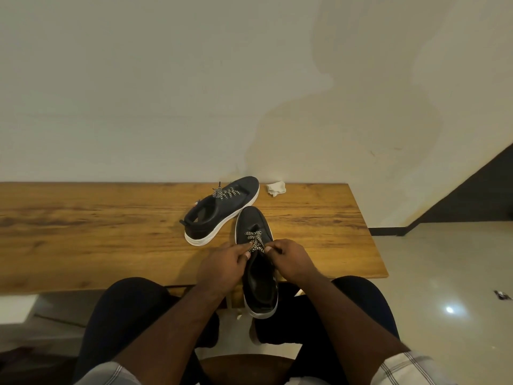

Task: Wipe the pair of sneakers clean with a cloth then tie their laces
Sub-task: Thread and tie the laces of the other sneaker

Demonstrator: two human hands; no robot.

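Observation:
Two dark sneakers with white soles are on the wooden table [97,226]. The near sneaker [254,226] points away from me, its heel hanging over the table's front edge. My left hand [222,266] and my right hand [291,259] each pinch an end of its black-and-white lace [254,240] just above the tongue. The far sneaker [219,212] lies at an angle behind it, toe toward the wall, its lace loose over the tongue. A crumpled white cloth [275,188] rests by the wall, right of the far sneaker's toe.
The table stands against a pale stained wall [194,93]. My knees in dark trousers sit below the table's front edge. Glossy floor tiles lie to the right, with a small dark scrap [502,295] on them. A dark sloped panel rises at the far right.

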